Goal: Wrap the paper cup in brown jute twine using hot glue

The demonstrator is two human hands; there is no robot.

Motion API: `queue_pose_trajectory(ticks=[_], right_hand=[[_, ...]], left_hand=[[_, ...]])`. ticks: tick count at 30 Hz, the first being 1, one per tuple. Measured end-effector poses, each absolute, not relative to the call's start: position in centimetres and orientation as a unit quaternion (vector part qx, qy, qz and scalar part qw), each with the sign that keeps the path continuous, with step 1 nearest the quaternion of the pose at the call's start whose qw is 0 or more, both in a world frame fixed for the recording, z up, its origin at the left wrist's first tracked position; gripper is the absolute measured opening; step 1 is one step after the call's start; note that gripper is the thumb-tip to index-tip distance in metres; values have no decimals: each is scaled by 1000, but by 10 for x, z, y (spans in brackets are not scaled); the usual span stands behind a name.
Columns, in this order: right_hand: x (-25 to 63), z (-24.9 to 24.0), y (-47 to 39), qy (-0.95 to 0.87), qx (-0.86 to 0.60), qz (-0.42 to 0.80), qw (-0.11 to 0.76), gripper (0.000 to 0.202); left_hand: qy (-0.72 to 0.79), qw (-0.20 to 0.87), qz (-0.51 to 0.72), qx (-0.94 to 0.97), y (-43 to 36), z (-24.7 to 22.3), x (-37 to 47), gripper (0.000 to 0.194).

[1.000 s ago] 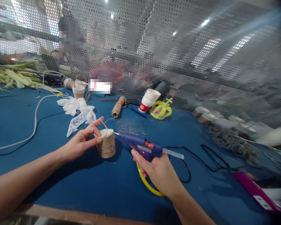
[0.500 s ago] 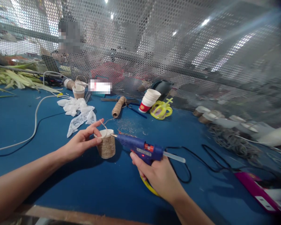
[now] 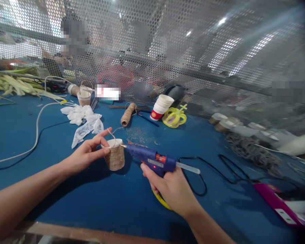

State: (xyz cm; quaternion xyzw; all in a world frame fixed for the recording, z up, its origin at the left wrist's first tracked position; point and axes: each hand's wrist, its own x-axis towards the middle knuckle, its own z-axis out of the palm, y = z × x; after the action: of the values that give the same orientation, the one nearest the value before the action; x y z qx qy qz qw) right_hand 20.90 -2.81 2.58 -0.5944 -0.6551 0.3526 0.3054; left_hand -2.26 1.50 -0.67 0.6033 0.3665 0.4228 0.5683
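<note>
A paper cup wrapped in brown twine (image 3: 115,158) stands on the blue table, its white rim tilted slightly. My left hand (image 3: 93,149) pinches the cup's left rim between thumb and fingers, with a loose strand of twine looped by the fingertips. Wrapped round a blue glue gun (image 3: 149,157), my right hand (image 3: 174,189) holds it with the nozzle at the cup's right rim. A clear glue stick (image 3: 189,167) juts from the gun's back. The twine roll (image 3: 128,115) lies behind the cup. Under my right hand shows a yellow handle (image 3: 161,200).
Stacked paper cups (image 3: 162,107) and a yellow crown-shaped piece (image 3: 174,117) stand at the back. White lace fabric (image 3: 85,118) lies left. A black cable (image 3: 218,174) runs towards a magenta power strip (image 3: 279,205). A perforated metal screen (image 3: 142,44) rises behind; a person is beyond it.
The whole view has shifted slightly. Both hands, the cup and the glue gun keep almost the same positions relative to each other.
</note>
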Motion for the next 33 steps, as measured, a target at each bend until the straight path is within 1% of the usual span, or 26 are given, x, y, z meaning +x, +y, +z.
queue_pose_trajectory(ticks=[5, 14, 21, 33], right_hand=[[213, 20, -23, -656, -597, 344, 308, 31], [211, 27, -25, -654, -601, 354, 293, 29], [213, 19, -27, -663, -588, 354, 299, 31], [208, 25, -28, -671, -574, 359, 302, 29]], left_hand=[[361, 573, 428, 599, 16, -6, -22, 17], [361, 579, 427, 593, 15, -4, -21, 16], [360, 566, 425, 608, 15, -7, -23, 14], [364, 571, 422, 603, 13, -5, -23, 16]])
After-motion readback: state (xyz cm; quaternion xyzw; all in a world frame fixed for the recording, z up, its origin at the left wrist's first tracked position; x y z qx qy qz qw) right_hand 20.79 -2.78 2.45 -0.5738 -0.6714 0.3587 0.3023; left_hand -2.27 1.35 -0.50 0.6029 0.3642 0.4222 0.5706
